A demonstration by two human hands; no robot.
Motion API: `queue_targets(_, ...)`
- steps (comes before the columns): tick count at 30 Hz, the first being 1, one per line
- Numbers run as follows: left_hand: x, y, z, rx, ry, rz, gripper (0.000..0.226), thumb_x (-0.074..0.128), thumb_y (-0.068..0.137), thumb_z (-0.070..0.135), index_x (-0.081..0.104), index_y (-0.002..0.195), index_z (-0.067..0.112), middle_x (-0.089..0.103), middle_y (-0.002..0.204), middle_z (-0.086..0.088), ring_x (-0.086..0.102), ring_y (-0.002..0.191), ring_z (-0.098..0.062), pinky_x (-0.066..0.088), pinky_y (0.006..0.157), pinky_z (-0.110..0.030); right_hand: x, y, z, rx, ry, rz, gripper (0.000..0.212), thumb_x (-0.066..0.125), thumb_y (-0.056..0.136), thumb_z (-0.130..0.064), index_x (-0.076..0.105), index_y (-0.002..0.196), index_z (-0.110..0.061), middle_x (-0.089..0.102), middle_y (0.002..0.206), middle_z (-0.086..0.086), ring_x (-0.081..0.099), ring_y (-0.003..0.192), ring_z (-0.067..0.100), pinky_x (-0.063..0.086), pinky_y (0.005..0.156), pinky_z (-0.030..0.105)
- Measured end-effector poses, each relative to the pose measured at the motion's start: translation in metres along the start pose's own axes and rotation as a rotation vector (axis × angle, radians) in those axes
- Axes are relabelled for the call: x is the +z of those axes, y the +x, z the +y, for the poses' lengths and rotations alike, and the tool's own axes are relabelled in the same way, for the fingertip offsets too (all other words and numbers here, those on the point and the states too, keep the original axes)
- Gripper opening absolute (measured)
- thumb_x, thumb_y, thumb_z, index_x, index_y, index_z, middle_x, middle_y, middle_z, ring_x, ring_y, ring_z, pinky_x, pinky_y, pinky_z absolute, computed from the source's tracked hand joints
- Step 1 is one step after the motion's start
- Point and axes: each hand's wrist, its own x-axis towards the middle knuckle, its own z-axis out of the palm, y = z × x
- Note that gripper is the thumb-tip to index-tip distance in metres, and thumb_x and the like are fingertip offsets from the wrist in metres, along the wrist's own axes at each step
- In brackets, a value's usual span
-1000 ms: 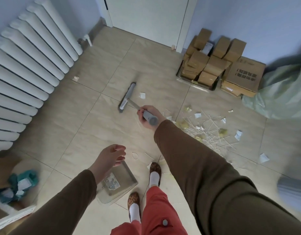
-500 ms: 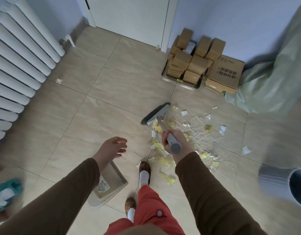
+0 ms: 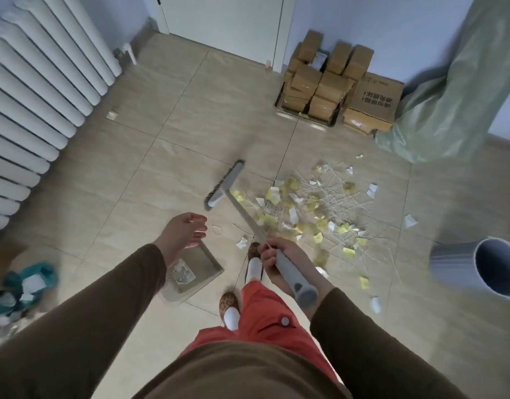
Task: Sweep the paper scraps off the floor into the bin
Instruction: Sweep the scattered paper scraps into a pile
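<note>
My right hand (image 3: 279,259) grips the grey handle of a short broom (image 3: 225,184), whose bristle head rests on the tile floor left of a heap of yellow and white paper scraps (image 3: 302,210) mixed with thin white sticks. A grey dustpan (image 3: 206,264) lies flat on the floor by my left foot. My left hand (image 3: 184,233) hovers above the dustpan with fingers relaxed, holding nothing. A grey round bin (image 3: 495,269) lies at the right edge, its mouth turned towards me. A lone scrap (image 3: 112,115) sits near the radiator.
A white radiator (image 3: 38,105) lines the left wall. Cardboard boxes (image 3: 334,90) are stacked by the far wall beside a white door (image 3: 225,21). A green sack (image 3: 455,87) leans at the right. A teal and white bundle (image 3: 23,283) lies at the left edge.
The broom head swept from the left tiles to the pile, then drew back slightly left. My right hand pulled closer to my body. The view shifted right, revealing the bin.
</note>
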Motion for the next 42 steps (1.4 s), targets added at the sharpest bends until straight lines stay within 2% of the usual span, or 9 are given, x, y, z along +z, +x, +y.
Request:
queue_targets(3,-0.004,-0.013,-0.017,-0.004,-0.014,0.014,0.026,0.053,0.1,0.009,0.06,0.123,-0.002,0.064,0.106,-0.018,0.062,0.085,-0.023,0.051,0.075,-0.028,-0.012,0.034,0.013,0.011,-0.072,0.015,0.017,0.049,0.1,-0.01,0.043,0.116,-0.011,0.053,0.08,0.008,0.058,0.047,0.01,0.048,0.036,0.017)
queue_targets(5,-0.002,-0.019,-0.027,-0.001,-0.006,0.019,0.027,0.054,0.1,0.011,0.061,0.123,-0.001,0.065,0.106,-0.019,0.062,0.088,-0.024,0.052,0.078,-0.03,-0.019,0.051,0.018,0.028,-0.147,0.039,0.019,0.05,0.1,-0.009,0.044,0.118,-0.008,0.056,0.088,0.011,0.062,0.051,0.011,0.049,0.038,0.017)
queue_targets(7,0.002,-0.026,-0.036,0.004,0.013,0.016,0.025,0.055,0.1,0.013,0.062,0.122,0.002,0.067,0.11,-0.02,0.064,0.092,-0.025,0.053,0.08,-0.031,-0.028,0.062,0.018,0.046,-0.22,0.065,0.019,0.048,0.1,-0.009,0.044,0.118,-0.005,0.056,0.09,0.011,0.058,0.044,0.01,0.049,0.036,0.017)
queue_targets(14,0.043,-0.047,-0.054,-0.006,0.027,0.039,0.026,0.054,0.101,0.014,0.061,0.123,0.002,0.067,0.115,-0.021,0.064,0.093,-0.025,0.051,0.073,-0.028,-0.114,-0.007,-0.029,0.027,-0.397,0.243,0.009,0.048,0.102,-0.011,0.05,0.098,-0.003,0.055,0.075,0.007,0.051,0.037,0.006,0.045,0.032,0.017)
queue_targets(16,0.065,-0.052,-0.056,-0.022,0.025,0.039,0.027,0.053,0.101,0.014,0.06,0.124,0.001,0.066,0.116,-0.02,0.063,0.095,-0.026,0.052,0.074,-0.028,-0.139,-0.04,-0.045,-0.019,-0.514,0.302,0.006,0.048,0.101,-0.009,0.052,0.105,-0.006,0.056,0.074,0.008,0.05,0.039,0.006,0.045,0.033,0.016)
queue_targets(21,0.138,-0.062,-0.055,-0.017,0.03,0.012,0.026,0.054,0.101,0.014,0.062,0.122,0.002,0.066,0.112,-0.017,0.063,0.096,-0.027,0.052,0.087,-0.036,-0.195,-0.097,-0.055,-0.183,-0.852,0.382,0.046,0.048,0.096,0.001,0.051,0.14,-0.012,0.055,0.077,0.009,0.049,0.04,0.008,0.042,0.037,0.019)
queue_targets(27,0.231,-0.078,-0.052,0.014,0.105,-0.075,0.014,0.057,0.098,0.017,0.067,0.106,0.012,0.07,0.105,-0.014,0.066,0.087,-0.023,0.051,0.075,-0.032,-0.26,-0.174,-0.061,-0.214,-0.718,0.278,0.044,0.054,0.095,0.0,0.056,0.135,-0.02,0.056,0.077,0.01,0.048,0.041,0.012,0.038,0.037,0.019)
queue_targets(33,0.293,-0.095,-0.047,0.052,0.197,-0.184,0.021,0.055,0.098,0.015,0.066,0.114,0.009,0.069,0.102,-0.01,0.066,0.086,-0.022,0.053,0.079,-0.032,-0.304,-0.227,-0.042,-0.277,-0.628,0.242,0.044,0.057,0.095,-0.002,0.056,0.134,-0.023,0.059,0.078,0.009,0.048,0.044,0.013,0.039,0.039,0.02)
queue_targets(42,0.335,-0.103,-0.048,0.081,0.301,-0.313,0.026,0.057,0.098,0.017,0.065,0.119,0.006,0.068,0.106,-0.012,0.064,0.087,-0.023,0.052,0.075,-0.03,-0.342,-0.243,-0.012,-0.504,-0.623,0.569,0.055,0.053,0.091,-0.004,0.05,0.141,-0.027,0.057,0.083,0.006,0.05,0.046,0.015,0.043,0.043,0.024)
